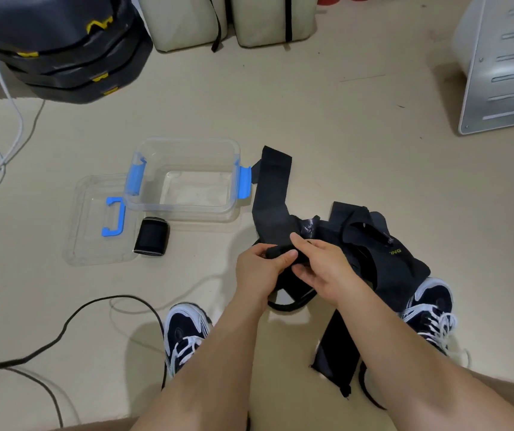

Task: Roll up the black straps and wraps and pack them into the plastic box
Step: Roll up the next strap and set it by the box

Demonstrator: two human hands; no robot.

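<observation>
A long black wrap runs across the floor from beside the box toward me. My left hand and my right hand both pinch its near end, which is partly rolled between my fingers. A pile of more black straps and wraps lies to the right, partly under my right forearm. The clear plastic box with blue latches stands open and holds nothing. One rolled black wrap stands on the floor by the box's near left corner.
The clear lid with a blue handle lies left of the box. White and black cables cross the floor at left. My two shoes flank my arms. Stacked dark pads, cream cushions and a grey metal case stand farther back.
</observation>
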